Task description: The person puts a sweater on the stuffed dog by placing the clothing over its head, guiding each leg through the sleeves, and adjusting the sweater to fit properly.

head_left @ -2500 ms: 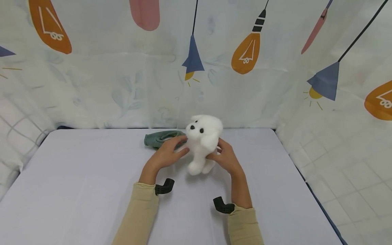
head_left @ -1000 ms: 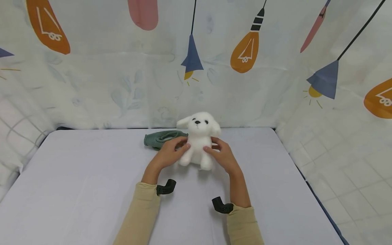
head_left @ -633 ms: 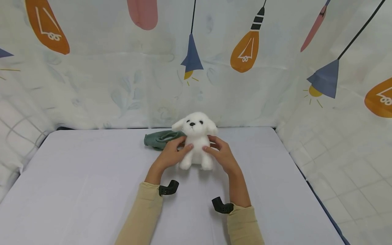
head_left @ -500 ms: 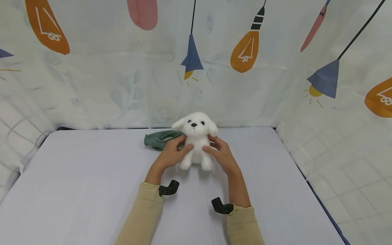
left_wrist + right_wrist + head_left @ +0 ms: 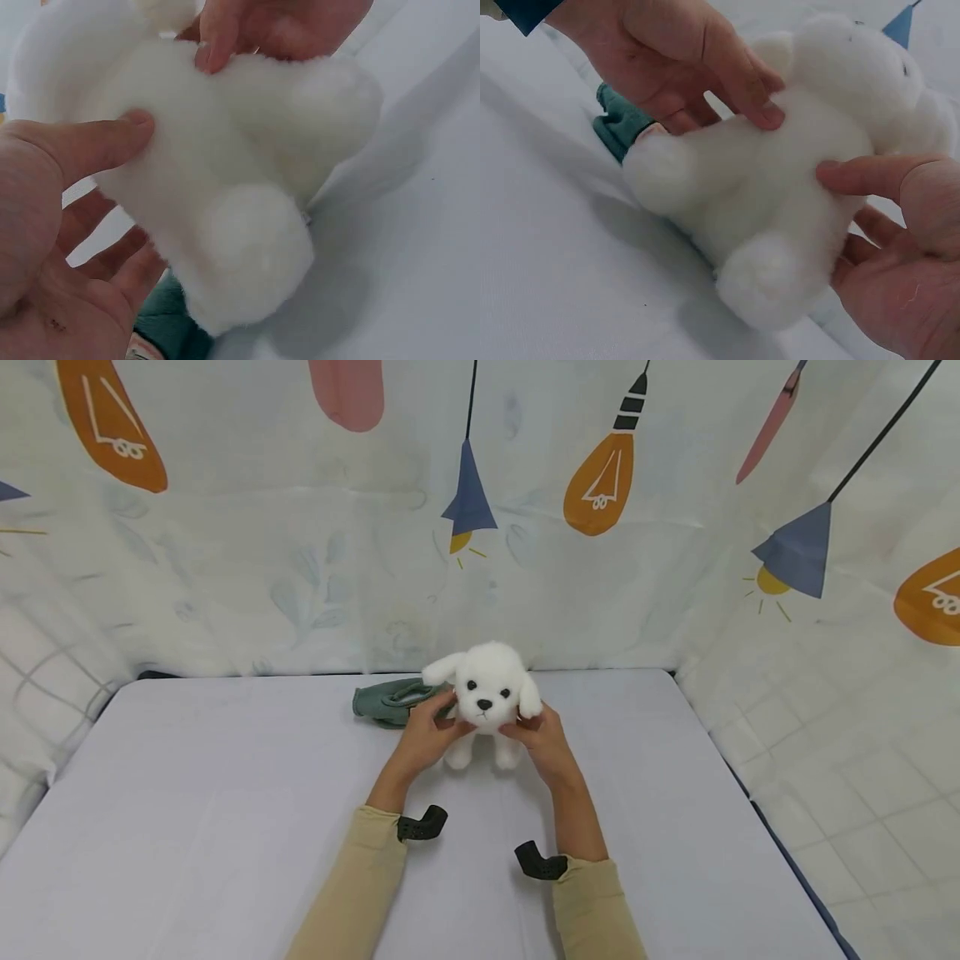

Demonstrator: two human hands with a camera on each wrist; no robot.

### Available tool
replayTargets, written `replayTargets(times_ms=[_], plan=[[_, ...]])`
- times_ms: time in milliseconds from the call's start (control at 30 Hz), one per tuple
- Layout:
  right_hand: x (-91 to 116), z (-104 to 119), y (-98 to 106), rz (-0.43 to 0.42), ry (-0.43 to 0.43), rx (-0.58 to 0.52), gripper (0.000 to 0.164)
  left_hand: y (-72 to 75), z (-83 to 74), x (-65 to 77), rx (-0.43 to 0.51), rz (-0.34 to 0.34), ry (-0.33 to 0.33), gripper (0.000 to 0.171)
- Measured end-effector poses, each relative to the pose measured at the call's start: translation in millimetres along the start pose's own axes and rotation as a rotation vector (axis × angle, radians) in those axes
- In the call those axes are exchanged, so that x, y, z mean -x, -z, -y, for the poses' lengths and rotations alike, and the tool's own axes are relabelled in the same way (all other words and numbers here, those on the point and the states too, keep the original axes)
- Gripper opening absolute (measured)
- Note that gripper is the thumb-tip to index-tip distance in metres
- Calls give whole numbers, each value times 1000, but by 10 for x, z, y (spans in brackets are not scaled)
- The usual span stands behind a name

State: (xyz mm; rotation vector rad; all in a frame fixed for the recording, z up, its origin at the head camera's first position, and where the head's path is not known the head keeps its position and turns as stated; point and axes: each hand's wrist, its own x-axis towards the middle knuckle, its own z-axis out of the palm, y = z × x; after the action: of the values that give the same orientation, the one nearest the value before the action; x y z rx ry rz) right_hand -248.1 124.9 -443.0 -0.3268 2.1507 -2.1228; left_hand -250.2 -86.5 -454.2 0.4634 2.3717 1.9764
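Observation:
A white plush dog (image 5: 491,681) with black eyes and nose sits upright toward the back of the table, its head tipped forward to face me. My left hand (image 5: 427,735) grips its body from the left, thumb on the chest. From the other side my right hand (image 5: 543,743) holds it the same way, thumb on the front and fingers behind. In the left wrist view the plush dog's leg (image 5: 255,255) hangs close above the white surface. Both thumbs press into the fur in the right wrist view; the dog's back is hidden.
A folded green cloth item (image 5: 382,703) lies just left of the plush dog, partly behind my left hand. The white table (image 5: 225,827) ends at a patterned curtain (image 5: 300,568) at the back. Black wrist devices (image 5: 422,823) sit on both cuffs.
The plush dog has turned from facing left to facing front, and its head has now tipped forward and down. My left hand has shifted slightly right and now grips its side.

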Motion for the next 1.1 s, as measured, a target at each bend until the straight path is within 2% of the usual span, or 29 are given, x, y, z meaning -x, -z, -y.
replayTargets(times_ms=[200, 400, 533, 667, 733, 800, 967, 1100], plan=[[-23, -103, 55, -6, 9, 22, 52, -53, 81, -23, 63, 9, -20, 63], [-23, -93, 130, 41, 15, 73, 63, -21, 77, -19, 87, 18, 10, 67], [-11, -82, 199, 43, -12, 136, 61, 43, 77, -10, 69, 43, 52, 64], [-2, -77, 264, 59, -24, 200, 61, 147, 67, 12, -7, 51, 113, 64], [-1, -89, 297, 67, -24, 203, 61, 203, 59, 21, -55, 22, 139, 64], [-2, -102, 326, 63, -25, 205, 60, 258, 52, 27, -103, -34, 157, 60], [-3, -71, 366, -47, -63, 209, 51, 357, 46, 40, -203, -218, 163, 45], [41, 71, 330, -124, -116, 161, 45, 408, 87, 51, -371, -326, 155, 42]])
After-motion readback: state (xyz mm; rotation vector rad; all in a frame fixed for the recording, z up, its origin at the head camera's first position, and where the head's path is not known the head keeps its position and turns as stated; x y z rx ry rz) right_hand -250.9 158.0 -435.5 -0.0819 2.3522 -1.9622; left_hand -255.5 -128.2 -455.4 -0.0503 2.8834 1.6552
